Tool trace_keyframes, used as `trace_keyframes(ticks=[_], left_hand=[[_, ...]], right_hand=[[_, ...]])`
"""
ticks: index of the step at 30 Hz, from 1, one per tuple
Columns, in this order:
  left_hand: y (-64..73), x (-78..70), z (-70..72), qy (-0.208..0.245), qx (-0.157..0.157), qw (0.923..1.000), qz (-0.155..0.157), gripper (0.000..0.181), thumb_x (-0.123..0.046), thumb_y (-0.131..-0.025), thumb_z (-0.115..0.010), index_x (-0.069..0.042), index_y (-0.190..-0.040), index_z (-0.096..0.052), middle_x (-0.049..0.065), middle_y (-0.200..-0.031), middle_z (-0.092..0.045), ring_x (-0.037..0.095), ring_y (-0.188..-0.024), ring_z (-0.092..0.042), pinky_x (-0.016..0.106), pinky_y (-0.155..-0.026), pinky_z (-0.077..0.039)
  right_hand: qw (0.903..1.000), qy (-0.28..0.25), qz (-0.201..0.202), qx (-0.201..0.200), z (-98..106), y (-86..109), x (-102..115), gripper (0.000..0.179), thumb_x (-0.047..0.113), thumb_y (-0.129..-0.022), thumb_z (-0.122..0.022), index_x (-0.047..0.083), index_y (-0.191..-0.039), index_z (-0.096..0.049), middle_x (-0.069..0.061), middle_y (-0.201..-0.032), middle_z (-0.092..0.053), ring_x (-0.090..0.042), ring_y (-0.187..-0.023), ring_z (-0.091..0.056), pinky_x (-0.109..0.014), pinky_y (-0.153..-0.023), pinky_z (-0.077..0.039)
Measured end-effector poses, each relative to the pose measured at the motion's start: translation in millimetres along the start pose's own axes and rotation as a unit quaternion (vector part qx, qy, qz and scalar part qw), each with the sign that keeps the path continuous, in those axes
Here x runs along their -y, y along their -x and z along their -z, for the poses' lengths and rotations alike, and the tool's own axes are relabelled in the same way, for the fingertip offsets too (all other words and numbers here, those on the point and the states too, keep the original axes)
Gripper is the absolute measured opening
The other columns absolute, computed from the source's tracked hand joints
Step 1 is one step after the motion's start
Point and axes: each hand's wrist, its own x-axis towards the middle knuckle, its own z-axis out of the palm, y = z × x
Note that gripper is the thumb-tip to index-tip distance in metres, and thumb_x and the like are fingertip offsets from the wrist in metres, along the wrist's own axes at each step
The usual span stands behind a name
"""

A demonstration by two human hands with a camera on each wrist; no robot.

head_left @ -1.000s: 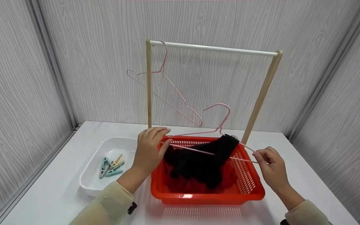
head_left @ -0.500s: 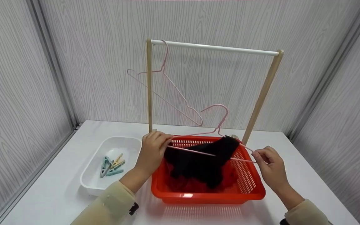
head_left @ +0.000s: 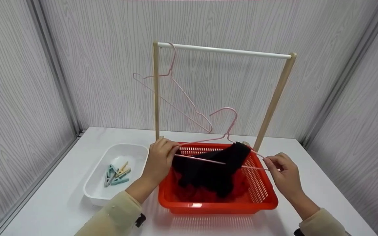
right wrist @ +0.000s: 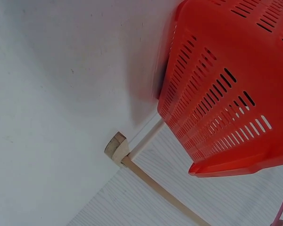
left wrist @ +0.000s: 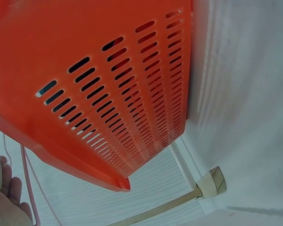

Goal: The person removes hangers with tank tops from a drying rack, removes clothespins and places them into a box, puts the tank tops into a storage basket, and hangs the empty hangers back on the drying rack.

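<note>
Held at both ends in the head view, a pink wire hanger [head_left: 202, 159] spans the red basket [head_left: 218, 206], its hook up. My left hand [head_left: 160, 159] pinches the left end between thumb and fingers. At the right end, my right hand [head_left: 284, 172] grips the wire with thumb and curled fingers. A black garment [head_left: 205, 173] is looped over the hanger's right arm and droops into the basket, onto red cloth. The left wrist view catches a few left fingers [left wrist: 12, 186] beside the wire; only a sliver of the right hand enters the right wrist view's corner.
Behind the basket stands a rack with a white rod [head_left: 225, 50] and wooden posts. Another pink hanger [head_left: 185, 95] hangs near its left post. To the left, a white tray [head_left: 92, 193] holds several clothespins [head_left: 118, 173]. Panels [head_left: 241, 19] enclose the white table.
My left hand has closed its thumb and fingers on the hanger's left end, where they were spread apart before. The hanger's hook has shifted slightly left. My right hand has barely moved.
</note>
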Motion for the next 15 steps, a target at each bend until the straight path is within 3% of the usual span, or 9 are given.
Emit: trace_keyframes(ticks=[7, 15], left_hand=[[2.0, 0.2, -1.0, 0.004, -0.007, 1.0, 0.002, 0.007, -0.014, -0.095, -0.068, -0.009, -0.094, -0.073, 0.0, -0.085, -0.062, 0.019, -0.083, -0.056, 0.044, -0.081, -0.046], [2.4, -0.2, -0.4, 0.007, -0.016, 0.9998, -0.001, 0.011, -0.017, -0.097, -0.065, -0.009, -0.094, -0.073, 0.001, -0.085, -0.063, 0.02, -0.084, -0.058, 0.045, -0.085, -0.047]], right_hand=[[0.9992, 0.033, -0.02, -0.006, -1.9, 2.4, -24.7, 0.013, -0.008, -0.085, -0.073, 0.005, -0.09, -0.076, -0.001, -0.081, -0.062, -0.005, -0.073, -0.049, -0.012, -0.062, -0.041], [0.9988, 0.038, -0.031, 0.005, -0.3, -2.9, -21.5, 0.01, -0.001, -0.089, -0.072, 0.007, -0.092, -0.076, -0.001, -0.089, -0.066, -0.008, -0.079, -0.052, -0.013, -0.066, -0.042]])
